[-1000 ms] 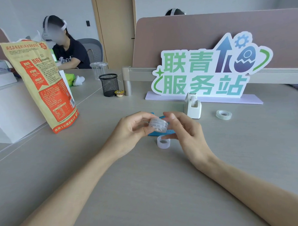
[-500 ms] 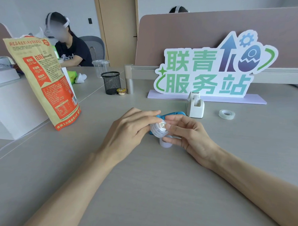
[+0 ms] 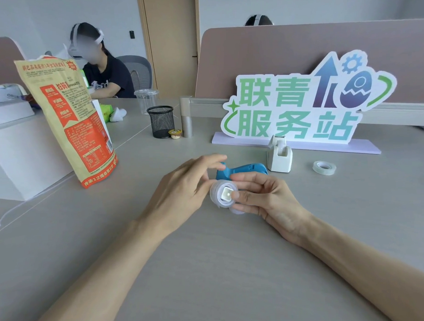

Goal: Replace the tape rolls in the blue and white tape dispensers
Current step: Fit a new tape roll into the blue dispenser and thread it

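Note:
A translucent tape roll [image 3: 223, 194] with a white square hub in its middle is pinched between my left hand [image 3: 183, 192] and my right hand [image 3: 262, 197], just above the desk. Right behind it the blue tape dispenser [image 3: 242, 170] lies on the desk, partly hidden by my fingers. Another tape roll [image 3: 237, 210] peeks out under my right fingers. The white tape dispenser [image 3: 279, 156] stands upright further back to the right. A loose clear tape roll [image 3: 324, 167] lies flat to its right.
A tall orange snack bag [image 3: 70, 122] stands at the left against a white box [image 3: 11, 153]. A black mesh cup [image 3: 161, 121], a small pudding cup [image 3: 175, 133] and a standing sign [image 3: 298, 107] line the back. A person sits at the far left desk.
Both hands have lowered the roll toward the desk and turned it, so its white hub faces me. The roll on the desk is mostly hidden under my right fingers.

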Demonstrator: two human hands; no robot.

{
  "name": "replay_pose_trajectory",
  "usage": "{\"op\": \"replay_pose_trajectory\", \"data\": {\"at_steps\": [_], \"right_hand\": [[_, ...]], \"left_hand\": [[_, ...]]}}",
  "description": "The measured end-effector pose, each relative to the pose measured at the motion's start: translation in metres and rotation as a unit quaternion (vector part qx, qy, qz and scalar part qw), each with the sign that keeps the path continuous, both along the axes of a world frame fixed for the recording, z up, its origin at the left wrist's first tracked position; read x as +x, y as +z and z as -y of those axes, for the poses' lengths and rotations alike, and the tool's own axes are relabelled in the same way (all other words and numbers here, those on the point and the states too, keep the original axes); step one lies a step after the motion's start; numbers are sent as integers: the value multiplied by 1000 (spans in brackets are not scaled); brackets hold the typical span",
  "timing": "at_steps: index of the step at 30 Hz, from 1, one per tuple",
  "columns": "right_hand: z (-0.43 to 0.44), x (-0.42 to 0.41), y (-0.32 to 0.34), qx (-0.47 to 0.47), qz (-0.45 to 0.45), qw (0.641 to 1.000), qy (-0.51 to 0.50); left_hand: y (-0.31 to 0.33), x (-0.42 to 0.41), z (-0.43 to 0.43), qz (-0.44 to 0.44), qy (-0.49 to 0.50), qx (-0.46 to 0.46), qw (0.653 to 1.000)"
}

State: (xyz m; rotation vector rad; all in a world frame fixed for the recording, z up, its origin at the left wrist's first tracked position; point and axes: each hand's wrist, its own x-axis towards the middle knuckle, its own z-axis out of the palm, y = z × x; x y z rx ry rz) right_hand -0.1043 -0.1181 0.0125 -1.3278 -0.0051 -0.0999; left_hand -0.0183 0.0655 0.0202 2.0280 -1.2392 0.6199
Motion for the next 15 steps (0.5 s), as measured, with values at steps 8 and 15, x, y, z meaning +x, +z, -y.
{"op": "replay_pose_trajectory", "data": {"at_steps": [8,15], "right_hand": [[-3,0,1,-28,63,989,-127],[-8,-5,1,-90,138,968,-188]], "left_hand": [[12,-10,10,-302,22,-113,946],[25,-27,11,-567,10,14,823]]}}
